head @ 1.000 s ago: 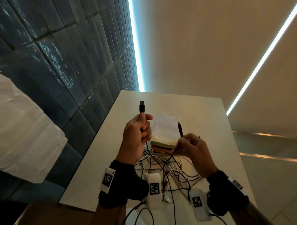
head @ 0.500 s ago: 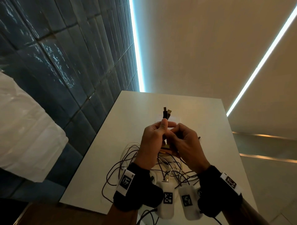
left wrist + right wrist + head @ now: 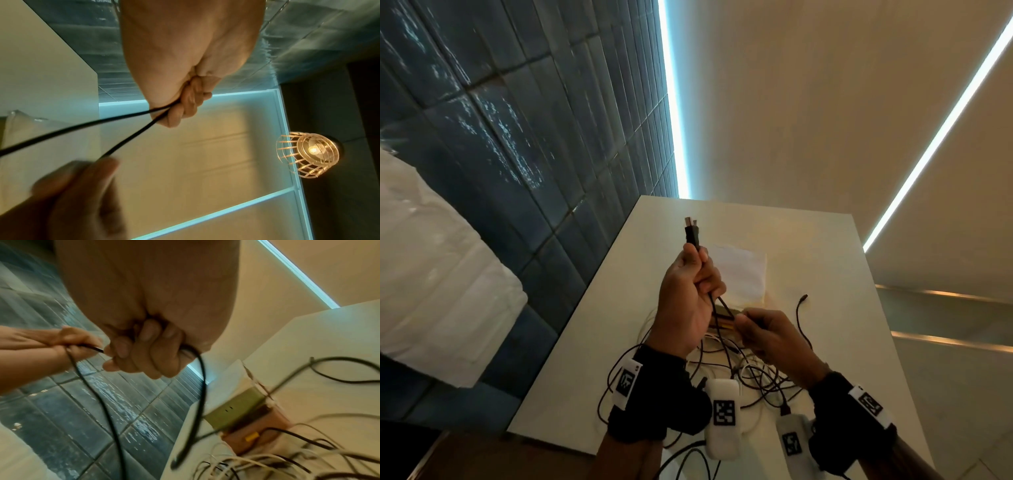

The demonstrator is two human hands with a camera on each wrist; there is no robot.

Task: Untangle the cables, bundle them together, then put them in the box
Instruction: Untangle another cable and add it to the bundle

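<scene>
The left hand [image 3: 685, 301] is raised above the table [image 3: 818, 260], its fingers [image 3: 185, 104] curled tight round two black cable [image 3: 717, 308] runs. Only the head view shows what stands above those fingers: two plugs [image 3: 691, 230] side by side, pointing up past the thumb. The left wrist view shows the underside instead, where the two strands leave the fist and spread apart, one running off the frame edge, the other ending at the right hand [image 3: 78, 186], which is blurred there.

The right hand [image 3: 774, 337] sits lower and just beside the left. In the right wrist view its fingers [image 3: 144, 352] are curled round the same black cable, which enters from the left hand [image 3: 61, 344] and drops out of the fist as a hanging loop; whether thumb and forefinger also pinch it I cannot tell, since the frame is smeared.

Below both hands lies the tangle [image 3: 750, 373] of black and white cables on the table, touching the wrists' side of the box [image 3: 244, 415]. The head view hides most of the box behind the hands; the right wrist view shows it as a low stack with green and brown faces and a yellow tab. Beyond the fingers lies a white sheet [image 3: 739, 274], and a loose black cable end [image 3: 804, 297] curls to the right of it.
</scene>
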